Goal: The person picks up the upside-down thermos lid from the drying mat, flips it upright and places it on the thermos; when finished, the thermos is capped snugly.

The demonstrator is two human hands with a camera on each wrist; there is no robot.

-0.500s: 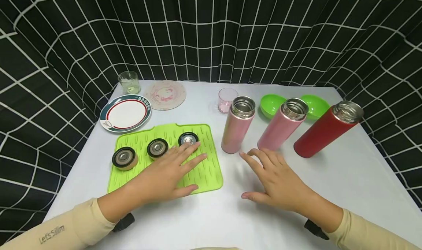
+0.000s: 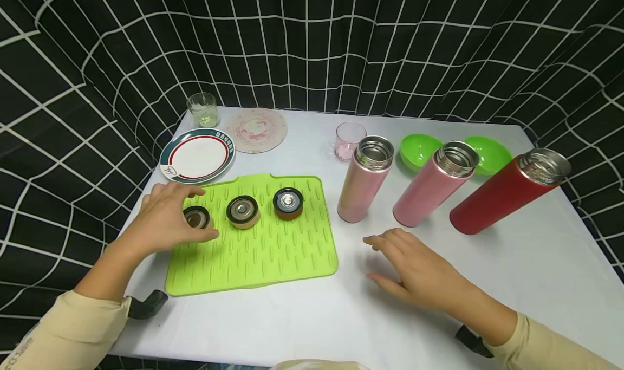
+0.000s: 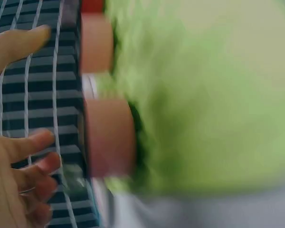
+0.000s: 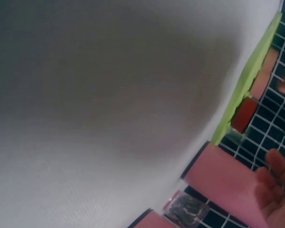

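Green mat [image 2: 253, 251]: left hand [image 2: 163, 218] half hides leftmost lid [image 2: 197, 217].

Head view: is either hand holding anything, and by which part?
The left hand curls its fingers round the sides of the leftmost lid on the green mat. The right hand holds nothing.
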